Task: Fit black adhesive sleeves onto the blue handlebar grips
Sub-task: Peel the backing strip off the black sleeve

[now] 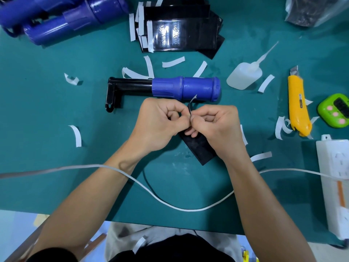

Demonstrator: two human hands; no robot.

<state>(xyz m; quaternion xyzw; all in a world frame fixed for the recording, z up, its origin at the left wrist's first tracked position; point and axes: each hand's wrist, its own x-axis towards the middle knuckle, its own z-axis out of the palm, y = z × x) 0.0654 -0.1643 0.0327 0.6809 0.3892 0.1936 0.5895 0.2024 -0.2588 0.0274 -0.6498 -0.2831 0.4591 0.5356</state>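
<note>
Pinching black sleeve (200,146) between left hand (158,123), right hand (217,129), blue grip (188,88) beyond

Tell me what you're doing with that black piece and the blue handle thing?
A person is pinching the top edge of a black sleeve with the left hand and the right hand. A thin backing strip sticks up between the fingertips, so it is probably being peeled off. The blue grip lies just beyond the hands, with no sleeve on it yet. More sleeves wait in a stack at the back, and white strips lie scattered around.
</note>
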